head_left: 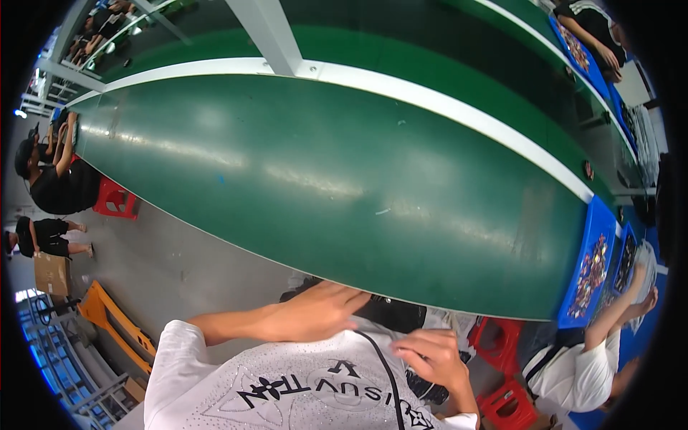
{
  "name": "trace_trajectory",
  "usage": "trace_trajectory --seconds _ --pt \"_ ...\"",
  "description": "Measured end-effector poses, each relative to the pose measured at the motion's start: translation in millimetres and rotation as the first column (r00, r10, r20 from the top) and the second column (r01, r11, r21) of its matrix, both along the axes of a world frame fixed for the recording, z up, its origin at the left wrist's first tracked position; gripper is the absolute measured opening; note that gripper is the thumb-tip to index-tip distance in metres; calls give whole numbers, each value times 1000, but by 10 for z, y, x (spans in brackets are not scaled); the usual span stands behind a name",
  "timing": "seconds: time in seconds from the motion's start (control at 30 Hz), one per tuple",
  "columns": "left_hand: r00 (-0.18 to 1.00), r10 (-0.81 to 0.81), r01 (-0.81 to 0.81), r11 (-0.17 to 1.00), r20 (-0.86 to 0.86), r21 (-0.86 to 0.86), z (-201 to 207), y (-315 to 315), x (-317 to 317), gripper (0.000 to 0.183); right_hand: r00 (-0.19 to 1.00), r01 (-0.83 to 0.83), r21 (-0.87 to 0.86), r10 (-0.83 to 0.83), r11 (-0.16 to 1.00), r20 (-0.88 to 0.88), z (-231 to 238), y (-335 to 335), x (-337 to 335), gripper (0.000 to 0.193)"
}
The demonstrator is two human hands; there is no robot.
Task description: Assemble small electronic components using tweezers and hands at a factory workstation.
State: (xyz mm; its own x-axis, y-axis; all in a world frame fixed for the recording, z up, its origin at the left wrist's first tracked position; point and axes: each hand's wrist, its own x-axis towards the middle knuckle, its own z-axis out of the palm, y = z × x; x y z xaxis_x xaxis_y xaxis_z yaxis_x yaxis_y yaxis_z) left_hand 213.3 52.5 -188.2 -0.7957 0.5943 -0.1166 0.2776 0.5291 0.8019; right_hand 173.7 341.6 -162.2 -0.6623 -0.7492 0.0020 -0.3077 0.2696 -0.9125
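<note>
My left hand [322, 312] is at the near edge of the long green worktable [301, 158], its fingers stretched toward the right and nothing visible in them. Its fingertips lie close to a dark, shiny item [394, 312], partly hidden below the table edge. In front of my body on the right is my right hand [434, 354], with loosely bent fingers and no object seen between them. A thin black cord [388, 374] runs down my white shirt, just left of that hand; whether the fingers touch it I cannot tell.
At the table's right end stands a blue tray [573, 304] of small, shiny, multicoloured pieces. Beside it works a person in white [573, 376]. Red stools [505, 405] stand to my right. A white post [265, 32] rises from the far rail. An orange frame [107, 315] is at lower left.
</note>
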Motion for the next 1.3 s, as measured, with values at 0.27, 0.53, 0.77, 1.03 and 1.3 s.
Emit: trace_trajectory --seconds 0.27,0.53,0.77,1.03,1.3 --pt "981 -174 193 882 -84 429 718 -371 -691 38 831 141 -219 -236 965 -503 661 -137 -917 18" --pt "800 469 -266 836 -373 480 234 249 -2082 22 801 460 -367 -557 808 -222 58 -789 -1972 25" --pt "775 486 -234 814 -404 532 -217 384 -2269 16 764 349 -422 -515 837 -389 -402 -767 -2035 24" --pt "846 421 -192 812 -326 551 -143 340 -2245 18 772 366 -508 -559 780 -301 -574 -655 -2109 20" --pt "837 453 -214 787 -307 578 -144 306 -2266 22 740 283 -419 -474 863 -476 -328 -762 -2057 13"
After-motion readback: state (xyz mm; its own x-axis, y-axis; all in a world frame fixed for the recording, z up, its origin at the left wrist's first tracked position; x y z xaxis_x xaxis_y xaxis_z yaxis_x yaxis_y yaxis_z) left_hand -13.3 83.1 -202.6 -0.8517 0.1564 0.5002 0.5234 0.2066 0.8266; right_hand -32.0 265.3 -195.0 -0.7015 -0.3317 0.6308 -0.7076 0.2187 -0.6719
